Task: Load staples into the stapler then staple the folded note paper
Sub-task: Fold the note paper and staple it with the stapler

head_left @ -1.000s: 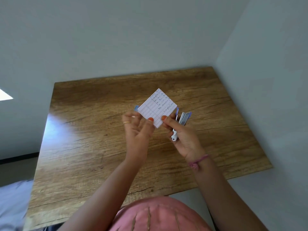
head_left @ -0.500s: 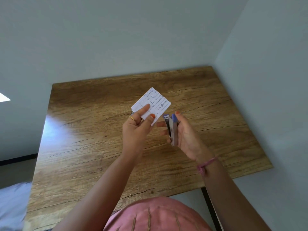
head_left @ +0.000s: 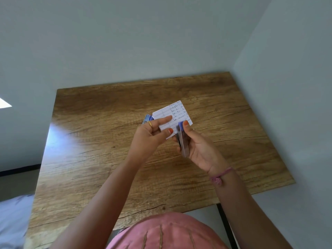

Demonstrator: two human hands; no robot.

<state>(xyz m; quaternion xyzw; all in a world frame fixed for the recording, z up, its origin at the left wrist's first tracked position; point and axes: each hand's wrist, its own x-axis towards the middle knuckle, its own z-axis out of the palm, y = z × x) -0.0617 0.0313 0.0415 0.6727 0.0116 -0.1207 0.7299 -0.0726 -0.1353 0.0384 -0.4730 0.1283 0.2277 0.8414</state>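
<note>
My left hand [head_left: 150, 134] pinches the folded lined note paper [head_left: 175, 115] between thumb and fingers, holding it above the wooden table [head_left: 107, 159]. My right hand [head_left: 199, 148] grips a small stapler [head_left: 183, 141] with a blue tip and metal body. The stapler's front end sits over the paper's lower right edge, with my right thumb on top of the blue tip. A small blue box [head_left: 148, 118] peeks out on the table behind my left hand, mostly hidden.
The table stands in a corner, with grey walls at the back and on the right. Its near edge is close to my body. A black table leg [head_left: 226, 227] shows at the lower right. Pale fabric [head_left: 12, 221] lies at the far left.
The stapler has gone from apart from the paper to meeting its lower right edge. My left hand has turned the paper and shifted it slightly right.
</note>
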